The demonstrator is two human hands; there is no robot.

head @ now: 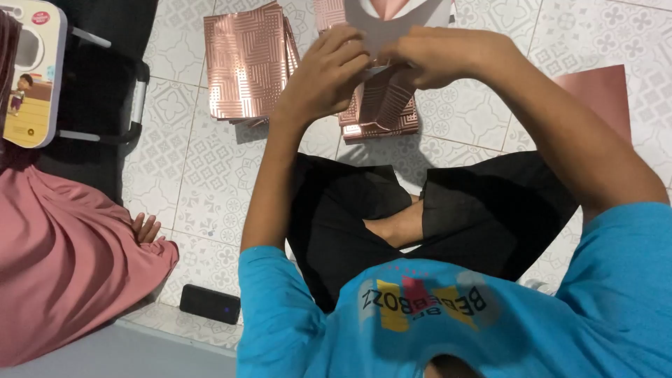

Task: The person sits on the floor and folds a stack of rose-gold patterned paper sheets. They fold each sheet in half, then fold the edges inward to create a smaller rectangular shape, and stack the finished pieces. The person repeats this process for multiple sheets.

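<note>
My left hand (pixel 327 71) and my right hand (pixel 448 56) meet over the tiled floor, both pinching one folded sheet of rose-gold patterned paper (pixel 386 98). Its pale inner side (pixel 413 17) sticks up past my fingers. The fingertips of both hands press on the fold between them. Directly under the held sheet lies a stack of the same patterned paper (pixel 378 127). A second stack (pixel 246 61) lies to the left of my left hand. My crossed legs in black trousers (pixel 350 210) are below my arms.
A plain pink sheet (pixel 603 89) lies on the floor at the right. Another person in a pink garment (pixel 63 259) sits at the left, one hand (pixel 145 228) on the tiles. A small black device (pixel 210 304) lies near them. A picture board (pixel 31 70) leans on a black frame (pixel 98 91).
</note>
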